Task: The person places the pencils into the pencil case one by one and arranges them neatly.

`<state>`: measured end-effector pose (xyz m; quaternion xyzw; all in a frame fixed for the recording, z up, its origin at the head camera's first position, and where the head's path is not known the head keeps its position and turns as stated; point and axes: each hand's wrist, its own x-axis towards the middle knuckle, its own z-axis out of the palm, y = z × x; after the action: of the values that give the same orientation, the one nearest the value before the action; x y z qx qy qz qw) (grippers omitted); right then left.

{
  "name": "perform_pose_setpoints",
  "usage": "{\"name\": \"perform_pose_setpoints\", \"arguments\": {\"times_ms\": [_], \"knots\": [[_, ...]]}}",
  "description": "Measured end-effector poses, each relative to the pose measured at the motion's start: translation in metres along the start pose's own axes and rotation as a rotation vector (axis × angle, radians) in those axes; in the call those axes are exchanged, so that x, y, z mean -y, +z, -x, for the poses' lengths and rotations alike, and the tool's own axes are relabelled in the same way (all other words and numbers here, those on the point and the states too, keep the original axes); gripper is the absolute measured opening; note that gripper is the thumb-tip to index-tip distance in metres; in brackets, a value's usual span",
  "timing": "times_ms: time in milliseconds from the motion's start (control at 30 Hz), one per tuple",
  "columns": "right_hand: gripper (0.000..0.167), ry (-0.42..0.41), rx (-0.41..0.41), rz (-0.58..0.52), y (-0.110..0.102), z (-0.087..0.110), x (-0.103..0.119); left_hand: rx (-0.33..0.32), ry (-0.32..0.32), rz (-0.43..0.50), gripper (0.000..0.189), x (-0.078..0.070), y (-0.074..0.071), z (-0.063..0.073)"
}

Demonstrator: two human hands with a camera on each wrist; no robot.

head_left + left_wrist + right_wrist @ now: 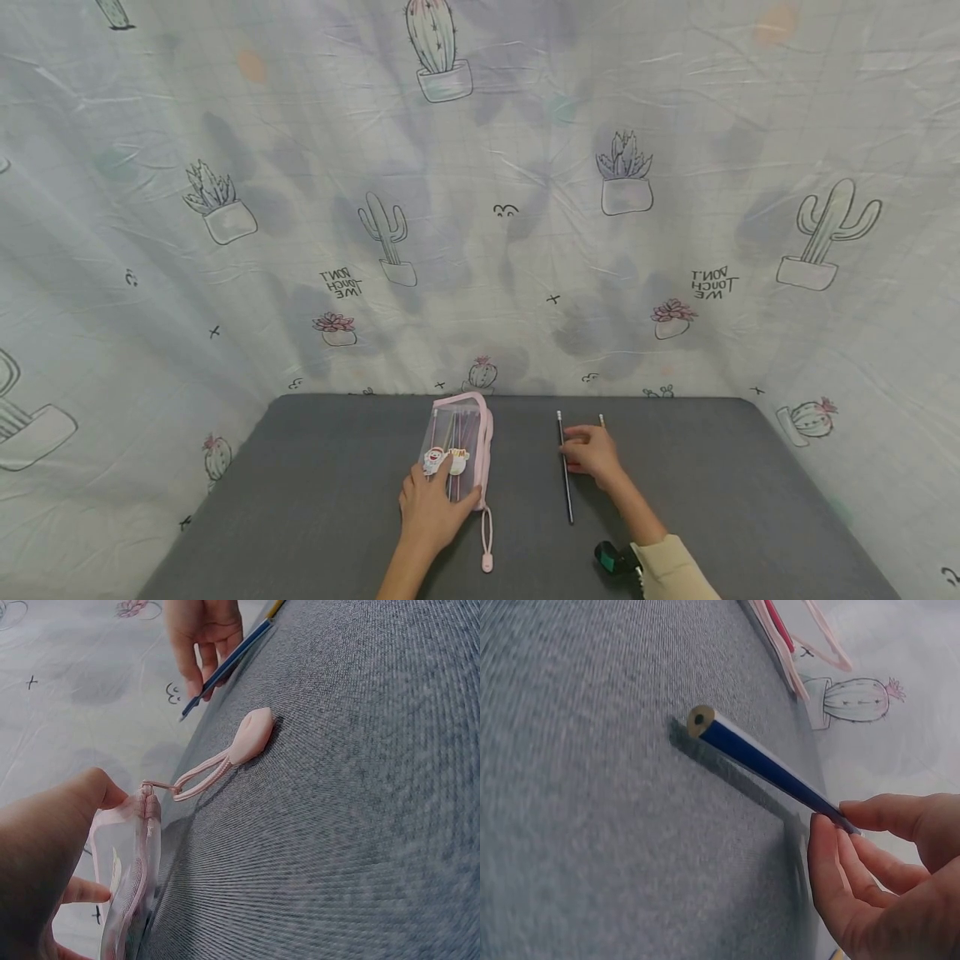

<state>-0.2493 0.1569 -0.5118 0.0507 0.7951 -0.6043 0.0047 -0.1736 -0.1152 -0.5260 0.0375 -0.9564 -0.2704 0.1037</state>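
A clear pencil case [459,421] with pink trim and stickers lies at the middle of the table, several slim sticks showing inside. My left hand [433,507] rests on its near part, fingers spread over it. In the left wrist view, the thumb [101,787] touches the corner by the zip, where a pink pull strap [251,736] hangs out. To the right, my right hand [592,454] pinches a dark blue pencil [566,487] between thumb and fingertips. The pencil's flat, unsharpened end [700,720] stands off the table in the right wrist view.
Another pencil [602,419], yellowish, is mostly hidden behind my right hand. A black and green object [613,558] is beside the right sleeve. The grey table [322,492] is bordered by a cactus-print curtain [480,250] at the back and sides.
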Motion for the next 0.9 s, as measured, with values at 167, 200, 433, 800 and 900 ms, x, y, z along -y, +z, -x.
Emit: {"name": "perform_pose_setpoints", "arguments": {"times_ms": [167,200,433,800,900], "knots": [[0.035,0.004,0.014,0.004,0.007,0.0,0.001,-0.001,0.0,0.007,0.079,0.001,0.0,-0.001],[0.035,0.003,0.018,0.006,0.008,0.001,0.002,-0.003,0.001,0.007,0.079,0.001,0.0,0.0],[0.034,0.007,0.028,-0.004,0.016,0.0,0.009,-0.004,0.006,0.003,0.079,0.001,0.0,0.0],[0.034,-0.012,0.035,-0.02,0.032,-0.002,0.017,-0.003,0.009,0.005,0.079,0.001,0.001,-0.001],[0.034,-0.012,0.037,-0.014,0.037,-0.002,0.02,-0.012,0.014,0.003,0.079,0.002,0.001,0.0]]}}
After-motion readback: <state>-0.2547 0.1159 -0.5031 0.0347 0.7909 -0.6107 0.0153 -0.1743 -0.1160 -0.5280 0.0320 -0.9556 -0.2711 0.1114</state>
